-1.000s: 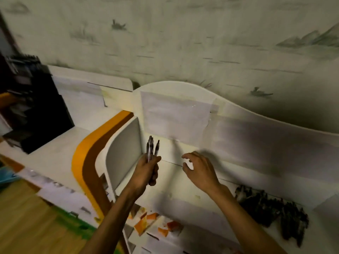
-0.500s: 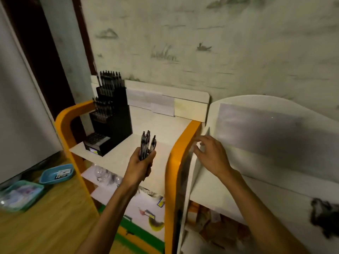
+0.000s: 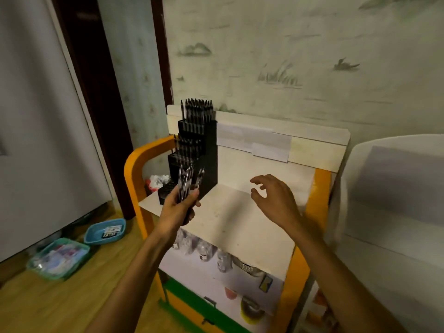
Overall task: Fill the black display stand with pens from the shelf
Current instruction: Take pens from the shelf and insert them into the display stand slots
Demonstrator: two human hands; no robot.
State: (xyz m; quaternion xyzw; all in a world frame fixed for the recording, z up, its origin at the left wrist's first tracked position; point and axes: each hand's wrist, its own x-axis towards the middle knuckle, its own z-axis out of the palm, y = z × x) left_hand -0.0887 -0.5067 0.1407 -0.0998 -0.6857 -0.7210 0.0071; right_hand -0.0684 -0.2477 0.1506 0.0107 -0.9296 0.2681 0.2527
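The left hand (image 3: 179, 207) is fisted low around a bundle of slim, smooth black-and-clear plastic pens (image 3: 188, 182) just before the tiered black display stand (image 3: 197, 150), light, stiff, probably slippery, while the right hand (image 3: 274, 200) hovers empty, fingers spread, to the stand's right.

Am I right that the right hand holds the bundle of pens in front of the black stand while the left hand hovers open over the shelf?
Not quite: the hands are swapped. The head view shows the left hand gripping the bundle of pens in front of the black stand, while the right hand hovers open and empty over the shelf.
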